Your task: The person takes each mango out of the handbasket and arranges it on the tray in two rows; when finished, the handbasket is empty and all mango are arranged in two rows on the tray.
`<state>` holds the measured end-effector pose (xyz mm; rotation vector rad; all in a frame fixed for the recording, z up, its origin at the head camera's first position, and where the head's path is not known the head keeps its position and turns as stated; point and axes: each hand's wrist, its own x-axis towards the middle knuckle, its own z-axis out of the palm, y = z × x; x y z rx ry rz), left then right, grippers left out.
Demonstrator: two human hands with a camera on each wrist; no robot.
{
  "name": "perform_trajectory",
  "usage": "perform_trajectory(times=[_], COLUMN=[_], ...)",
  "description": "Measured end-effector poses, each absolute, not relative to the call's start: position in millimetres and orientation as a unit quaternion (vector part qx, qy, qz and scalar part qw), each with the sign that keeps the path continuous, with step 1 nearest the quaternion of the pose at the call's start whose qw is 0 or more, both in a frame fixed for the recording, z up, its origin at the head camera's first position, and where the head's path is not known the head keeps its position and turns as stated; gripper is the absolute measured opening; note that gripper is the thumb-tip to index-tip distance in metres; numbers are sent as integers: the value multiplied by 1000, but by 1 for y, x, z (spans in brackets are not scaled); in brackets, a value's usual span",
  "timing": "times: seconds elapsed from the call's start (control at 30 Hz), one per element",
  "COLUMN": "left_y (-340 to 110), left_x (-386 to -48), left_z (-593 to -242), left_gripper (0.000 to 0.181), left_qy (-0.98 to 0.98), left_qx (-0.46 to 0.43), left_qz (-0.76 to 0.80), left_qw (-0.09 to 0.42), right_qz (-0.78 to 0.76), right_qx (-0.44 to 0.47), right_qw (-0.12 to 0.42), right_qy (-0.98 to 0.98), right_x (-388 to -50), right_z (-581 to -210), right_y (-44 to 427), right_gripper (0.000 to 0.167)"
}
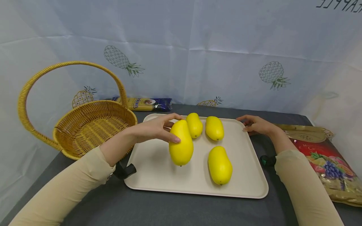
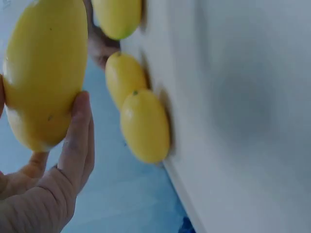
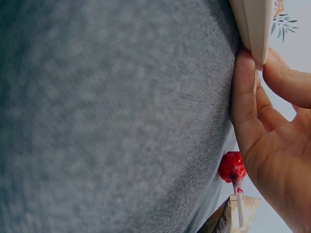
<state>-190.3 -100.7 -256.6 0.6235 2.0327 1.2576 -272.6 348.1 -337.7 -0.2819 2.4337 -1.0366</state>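
My left hand (image 1: 154,128) grips a yellow mango (image 1: 181,146), holding it up over the left half of a beige tray (image 1: 158,182). In the left wrist view, fingers (image 2: 75,141) lie along the side of that held mango (image 2: 46,68). Three more mangoes rest on the tray: one (image 1: 194,125) just beyond the held mango, another (image 1: 214,128) at the back middle, and a third (image 1: 220,165) towards the front. At the tray's far right corner, my right hand (image 1: 255,125) pinches the rim (image 3: 260,34) between thumb and fingers.
A yellow wicker basket (image 1: 93,125) with a tall handle stands left of the tray. Behind lies a pasta packet (image 1: 147,104) against the pineapple-printed cloth (image 1: 226,62). A red and gold candy bag (image 1: 328,166) lies at right. The right wrist view shows a red lollipop (image 3: 232,166).
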Motion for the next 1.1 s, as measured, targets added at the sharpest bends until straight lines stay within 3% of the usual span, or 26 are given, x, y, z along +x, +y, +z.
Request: perform_trajectory(times=[0.23, 0.5, 0.8, 1.1], left_y=[-80, -61, -45, -42], left_x=[-183, -178, -175, -174], left_z=[-282, -300, -308, -315], left_gripper=[69, 70, 76, 73], left_qy=[774, 782, 787, 815], left_qx=[177, 148, 152, 175], left_qz=[496, 492, 470, 428], left_qw=[351, 352, 369, 348], right_qz=[-378, -380, -376, -376], right_qx=[-105, -104, -104, -105], right_qw=[237, 238, 236, 239], right_qy=[889, 888, 890, 889], right_x=[-272, -272, -272, -273], right_z=[-338, -339, -339, -337], right_y=[348, 348, 349, 348], right_gripper=[62, 61, 62, 62])
